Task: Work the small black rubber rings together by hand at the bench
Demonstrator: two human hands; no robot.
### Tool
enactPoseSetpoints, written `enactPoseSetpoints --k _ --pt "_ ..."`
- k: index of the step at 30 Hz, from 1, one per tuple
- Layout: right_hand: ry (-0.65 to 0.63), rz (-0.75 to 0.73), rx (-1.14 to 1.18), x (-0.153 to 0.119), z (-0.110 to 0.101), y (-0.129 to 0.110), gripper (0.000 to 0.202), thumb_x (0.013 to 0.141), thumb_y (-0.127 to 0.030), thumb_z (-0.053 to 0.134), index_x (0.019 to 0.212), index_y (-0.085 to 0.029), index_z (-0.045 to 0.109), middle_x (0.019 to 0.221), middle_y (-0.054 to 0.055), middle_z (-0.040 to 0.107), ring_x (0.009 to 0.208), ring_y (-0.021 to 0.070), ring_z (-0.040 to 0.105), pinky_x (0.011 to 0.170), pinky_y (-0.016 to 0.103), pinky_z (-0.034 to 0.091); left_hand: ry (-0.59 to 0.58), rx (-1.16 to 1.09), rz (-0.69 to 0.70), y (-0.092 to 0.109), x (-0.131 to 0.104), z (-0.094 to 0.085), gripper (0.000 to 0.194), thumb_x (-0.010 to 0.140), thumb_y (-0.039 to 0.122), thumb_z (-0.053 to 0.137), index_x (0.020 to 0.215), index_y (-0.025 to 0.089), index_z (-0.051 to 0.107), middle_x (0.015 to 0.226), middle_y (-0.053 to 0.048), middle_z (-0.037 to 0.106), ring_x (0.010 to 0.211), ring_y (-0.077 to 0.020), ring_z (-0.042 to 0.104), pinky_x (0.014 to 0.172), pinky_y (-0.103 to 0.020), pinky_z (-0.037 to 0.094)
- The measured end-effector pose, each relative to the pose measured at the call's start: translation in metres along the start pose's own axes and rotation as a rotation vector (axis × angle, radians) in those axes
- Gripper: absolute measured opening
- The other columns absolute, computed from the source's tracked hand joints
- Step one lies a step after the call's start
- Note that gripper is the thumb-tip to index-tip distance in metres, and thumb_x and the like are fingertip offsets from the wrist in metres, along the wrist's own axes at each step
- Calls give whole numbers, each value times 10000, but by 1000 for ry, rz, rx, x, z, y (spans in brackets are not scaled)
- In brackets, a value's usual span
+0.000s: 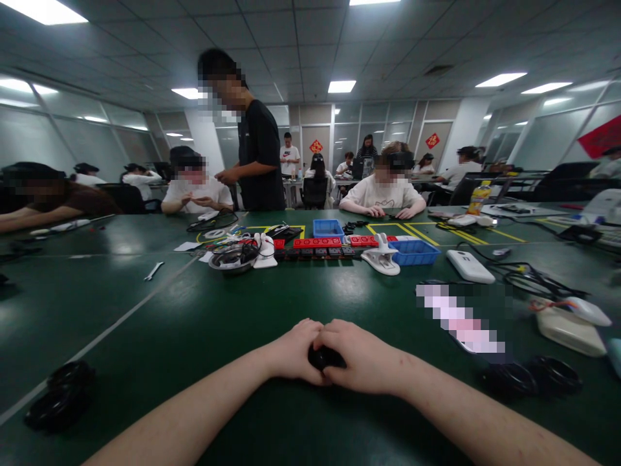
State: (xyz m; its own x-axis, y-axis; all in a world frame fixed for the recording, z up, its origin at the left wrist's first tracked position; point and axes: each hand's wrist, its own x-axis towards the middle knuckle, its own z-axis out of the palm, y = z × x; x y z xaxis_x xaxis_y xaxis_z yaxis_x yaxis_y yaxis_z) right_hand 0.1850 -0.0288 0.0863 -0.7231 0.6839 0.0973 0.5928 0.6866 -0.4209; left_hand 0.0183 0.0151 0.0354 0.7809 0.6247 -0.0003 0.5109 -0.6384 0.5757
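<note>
Close in front of me, both my hands come together around a small, glossy black rounded object (326, 358). My left hand (297, 351) curls round its left side, and my right hand (361, 355) closes over its top and right side. The fingertips of the two hands meet above it. Most of the object is covered, so its exact kind cannot be made out. Similar-looking black coiled items lie apart on the table: one bundle (61, 396) at the far left, others (509, 380) at the right.
The green table (233, 310) carries a wrench (154, 271), a metal bowl (233, 257) of cables, white clamps (382, 255), red strips (317, 243) and blue bins (414, 252). Right of my hands lie a blurred-out phone-like item (458, 317) and white devices (469, 266). Several people sit across.
</note>
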Motion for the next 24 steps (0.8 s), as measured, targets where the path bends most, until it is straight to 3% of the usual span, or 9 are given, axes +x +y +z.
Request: enactPoseSetpoints --k 3,6,12,16,18,20,24 --pt "-35 -116 57 -1 0 -2 274 630 -65 543 885 -141 607 920 55 613 875 163 533 809 275 402 -32 58 80 -5 1 -2 523 522 295 733 1007 209 559 1009 -21 512 973 -240 461 910 -373 353" --pt "-52 -186 99 0 5 -2 298 594 -9 494 838 -129 616 884 52 622 865 149 543 812 249 402 -46 89 122 -8 1 -2 488 522 289 737 976 210 575 998 -15 515 976 -233 463 954 -387 312" --pt "-47 -186 159 1 10 -2 283 590 -7 448 777 -157 599 812 23 616 811 140 547 805 265 403 -63 83 89 -4 1 -2 536 492 229 741 997 207 563 1079 -42 506 1049 -258 447 994 -413 286" --pt "1 -184 196 0 8 -5 281 599 -26 485 823 -166 580 859 18 611 837 145 533 817 271 398 -60 75 87 -8 -1 -1 682 502 257 744 1128 203 478 1115 -64 500 1084 -265 435 1038 -480 183" --pt "47 -139 189 0 6 -7 247 630 -70 535 853 -168 573 884 21 602 859 149 519 823 277 390 -46 58 86 -8 -2 -2 708 511 339 750 1145 210 462 1095 -52 504 1063 -267 446 1029 -493 196" --pt "83 -40 146 0 3 -7 206 669 -163 586 874 -174 572 886 27 588 861 161 505 804 295 390 -33 38 78 -6 -3 -3 714 508 418 751 1138 236 469 1070 -31 500 1026 -264 459 981 -468 291" --pt "60 150 47 1 0 -5 296 658 -338 647 891 -174 566 880 40 558 816 177 494 706 295 400 23 26 89 2 -5 -4 801 460 481 770 1156 243 452 1064 -30 489 983 -257 462 909 -407 371"
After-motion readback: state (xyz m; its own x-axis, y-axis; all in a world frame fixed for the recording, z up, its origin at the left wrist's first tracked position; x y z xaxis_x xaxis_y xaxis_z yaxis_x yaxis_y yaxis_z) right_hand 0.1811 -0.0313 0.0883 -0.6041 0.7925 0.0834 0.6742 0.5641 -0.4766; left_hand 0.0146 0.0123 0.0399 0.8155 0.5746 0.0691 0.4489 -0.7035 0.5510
